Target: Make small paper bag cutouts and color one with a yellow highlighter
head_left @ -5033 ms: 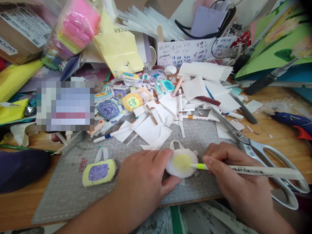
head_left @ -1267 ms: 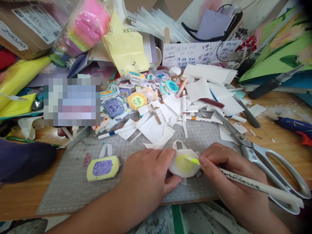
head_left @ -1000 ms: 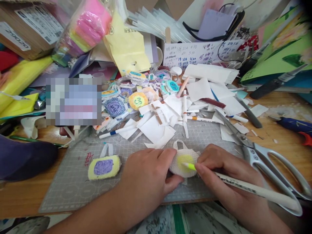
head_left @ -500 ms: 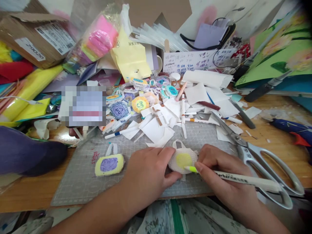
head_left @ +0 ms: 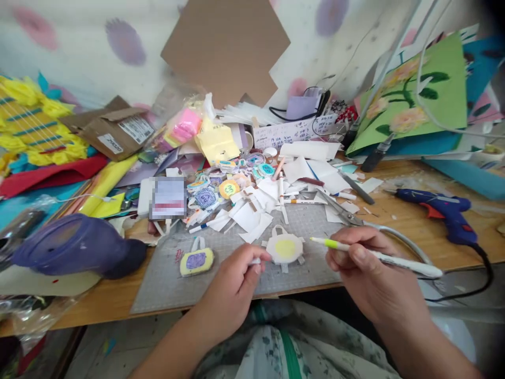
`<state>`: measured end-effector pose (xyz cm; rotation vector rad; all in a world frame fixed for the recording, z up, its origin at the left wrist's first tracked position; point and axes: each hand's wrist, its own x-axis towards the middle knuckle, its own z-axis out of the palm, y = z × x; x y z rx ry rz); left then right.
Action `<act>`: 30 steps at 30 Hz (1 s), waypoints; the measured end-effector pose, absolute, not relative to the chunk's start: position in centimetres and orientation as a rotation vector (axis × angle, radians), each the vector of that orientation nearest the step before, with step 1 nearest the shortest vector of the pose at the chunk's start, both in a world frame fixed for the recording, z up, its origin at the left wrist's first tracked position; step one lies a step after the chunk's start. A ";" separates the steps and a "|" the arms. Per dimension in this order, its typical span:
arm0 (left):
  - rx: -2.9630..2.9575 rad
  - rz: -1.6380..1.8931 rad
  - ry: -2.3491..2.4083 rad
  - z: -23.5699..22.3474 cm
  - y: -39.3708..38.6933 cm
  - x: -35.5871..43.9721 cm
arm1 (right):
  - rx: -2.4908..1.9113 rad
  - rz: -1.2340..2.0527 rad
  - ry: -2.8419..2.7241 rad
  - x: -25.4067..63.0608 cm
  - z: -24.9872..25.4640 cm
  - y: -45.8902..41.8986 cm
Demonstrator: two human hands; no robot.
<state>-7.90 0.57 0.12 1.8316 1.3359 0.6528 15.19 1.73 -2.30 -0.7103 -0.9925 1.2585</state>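
A rounded white cutout [head_left: 285, 248] with a yellow centre, a loop on top and small tabs round its edge lies on the grey cutting mat [head_left: 232, 281]. My left hand [head_left: 240, 273] is at its left edge, thumb and forefinger pinched on a small white piece [head_left: 256, 261] whose kind I cannot make out. To the right, my right hand [head_left: 366, 263] grips a white marker [head_left: 394, 259] with a yellow-green tip. That tip points left and is apart from the cutout. A yellow and purple bag-shaped piece [head_left: 196, 261] lies left of my left hand.
Paper scraps [head_left: 252, 210] and several coloured pieces [head_left: 229, 188] are heaped behind the mat. Scissors [head_left: 347, 217] lie partly behind my right hand. A blue glue gun [head_left: 437, 202] is at the right, a purple object [head_left: 74, 245] at the left, a cardboard box [head_left: 114, 126] behind.
The view has tilted up and shifted. My right hand with the marker has drawn back from the cutout. My left hand has moved off its face to its left side.
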 end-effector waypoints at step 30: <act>1.438 0.625 0.893 -1.8 -3.1 -7.5 | -0.800 1.600 -1.178 13.8 -2.9 -1.6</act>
